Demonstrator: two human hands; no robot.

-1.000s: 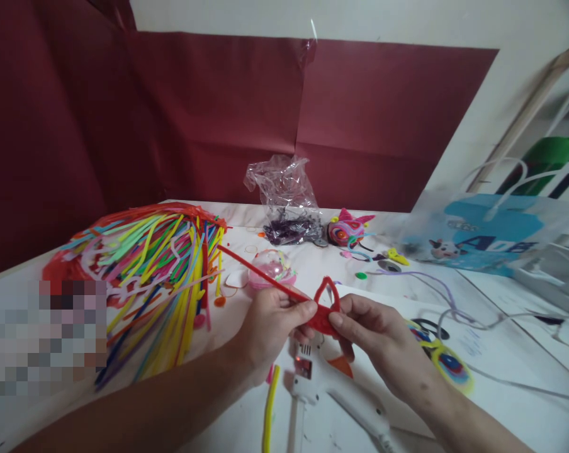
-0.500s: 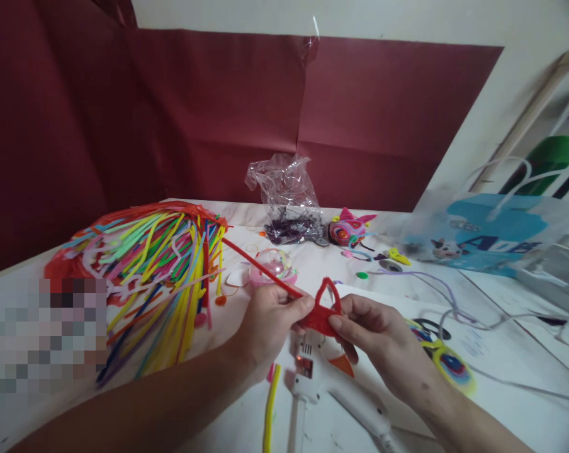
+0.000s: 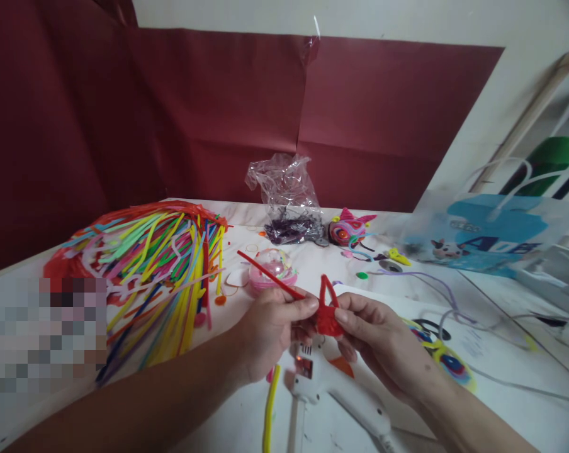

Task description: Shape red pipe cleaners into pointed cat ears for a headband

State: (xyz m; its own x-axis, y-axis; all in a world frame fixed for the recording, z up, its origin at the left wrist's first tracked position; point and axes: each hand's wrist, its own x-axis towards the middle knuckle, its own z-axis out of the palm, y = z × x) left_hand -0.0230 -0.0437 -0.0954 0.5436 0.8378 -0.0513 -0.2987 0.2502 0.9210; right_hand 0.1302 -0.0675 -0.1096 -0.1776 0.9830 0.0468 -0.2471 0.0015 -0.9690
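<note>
Both my hands meet over the table's middle on a red pipe cleaner (image 3: 270, 275). My left hand (image 3: 272, 327) pinches its straight free end, which sticks out up and to the left. My right hand (image 3: 376, 343) pinches the wound red piece (image 3: 328, 313), a small bundle with a pointed loop standing up from it. Right below my hands lies a white glue gun (image 3: 334, 390) with an orange trigger. A yellow pipe cleaner (image 3: 269, 409) lies beside it, near the table's front.
A big pile of coloured pipe cleaners (image 3: 147, 264) fills the left. A pink clear ball (image 3: 271, 265), a plastic bag of dark bits (image 3: 289, 207), a coiled multicolour figure (image 3: 348, 229) and a blue printed bag (image 3: 483, 233) stand behind. A coiled yellow-blue disc (image 3: 447, 365) lies right.
The free red end has become shorter and its tip has drawn in from the pile. The red loop has narrowed and stands more upright, with the bundle more compact.
</note>
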